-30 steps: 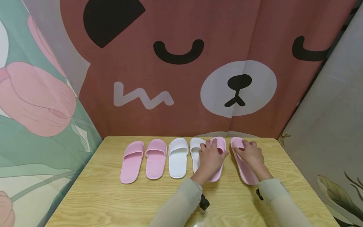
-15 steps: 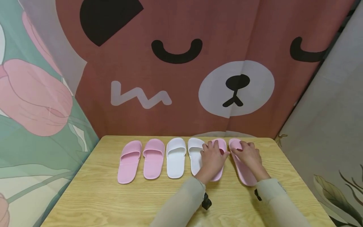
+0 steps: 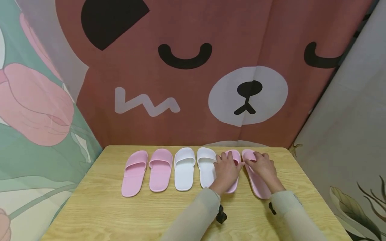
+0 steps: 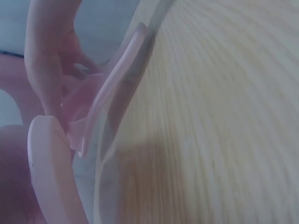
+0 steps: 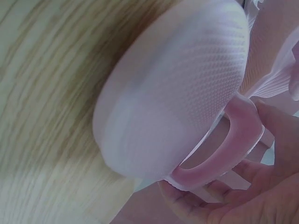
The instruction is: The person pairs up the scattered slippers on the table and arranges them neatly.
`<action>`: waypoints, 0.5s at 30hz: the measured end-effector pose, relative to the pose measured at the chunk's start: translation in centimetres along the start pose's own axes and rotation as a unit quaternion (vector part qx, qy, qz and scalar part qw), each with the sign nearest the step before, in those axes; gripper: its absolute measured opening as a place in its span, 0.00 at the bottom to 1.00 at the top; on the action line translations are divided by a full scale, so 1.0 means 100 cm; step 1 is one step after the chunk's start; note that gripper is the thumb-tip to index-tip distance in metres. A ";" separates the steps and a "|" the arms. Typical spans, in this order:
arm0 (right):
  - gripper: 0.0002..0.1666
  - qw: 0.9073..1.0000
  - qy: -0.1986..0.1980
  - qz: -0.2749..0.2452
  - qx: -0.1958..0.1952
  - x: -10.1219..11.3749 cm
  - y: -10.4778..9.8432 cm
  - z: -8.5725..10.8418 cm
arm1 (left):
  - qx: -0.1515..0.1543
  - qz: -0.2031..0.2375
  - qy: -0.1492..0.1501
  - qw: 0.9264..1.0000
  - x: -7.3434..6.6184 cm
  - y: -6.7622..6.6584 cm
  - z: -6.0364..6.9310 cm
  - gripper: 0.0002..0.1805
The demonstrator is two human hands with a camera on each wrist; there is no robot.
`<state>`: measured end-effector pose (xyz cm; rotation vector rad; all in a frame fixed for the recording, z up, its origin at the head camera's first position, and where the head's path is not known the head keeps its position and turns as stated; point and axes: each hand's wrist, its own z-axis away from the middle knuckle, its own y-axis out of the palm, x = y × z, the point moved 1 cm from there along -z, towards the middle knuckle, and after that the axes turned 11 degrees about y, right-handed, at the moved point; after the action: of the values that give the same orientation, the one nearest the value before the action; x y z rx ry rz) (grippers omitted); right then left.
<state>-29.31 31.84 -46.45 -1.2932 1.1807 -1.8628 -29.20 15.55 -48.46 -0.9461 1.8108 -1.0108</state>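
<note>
In the head view my left hand (image 3: 227, 171) grips a pink slipper (image 3: 233, 188) by its strap and covers much of it. Just to the right, my right hand (image 3: 263, 169) holds another pink slipper (image 3: 256, 182), set at a slant with its toe toward the first. The toes nearly meet; the heels stand apart. In the right wrist view, thumb and fingers of the right hand (image 5: 261, 200) sit around the strap (image 5: 238, 140), and the textured sole is tilted. The left wrist view shows a pink slipper edge (image 4: 56, 177) close up.
Left of the hands stand two white slippers (image 3: 184, 174) and two pink slippers (image 3: 160, 175), toes toward the back of the wooden table (image 3: 120, 217). A curtain with a bear face (image 3: 181, 130) hangs behind; patterned curtains flank both sides.
The pink slipper under my left hand has slid right, away from the white pair, narrowing the gap to the right-hand slipper. The head view has shifted slightly. Both hands keep their grips.
</note>
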 end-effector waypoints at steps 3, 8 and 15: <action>0.52 1.000 0.002 0.003 -0.001 -0.001 0.000 -0.001 | 0.005 -0.003 -0.002 1.000 0.000 0.005 -0.002 0.41; 0.51 1.000 0.001 0.003 0.002 -0.004 0.001 -0.003 | 0.000 -0.011 -0.001 1.000 -0.001 0.012 -0.003 0.39; 0.50 1.000 0.000 0.008 0.005 -0.009 0.005 -0.006 | -0.003 -0.019 -0.003 1.000 -0.003 0.019 -0.004 0.36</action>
<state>-29.55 32.55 -47.30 -1.2748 1.1763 -1.8555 -29.88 16.63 -49.95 -0.9891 1.7978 -1.0269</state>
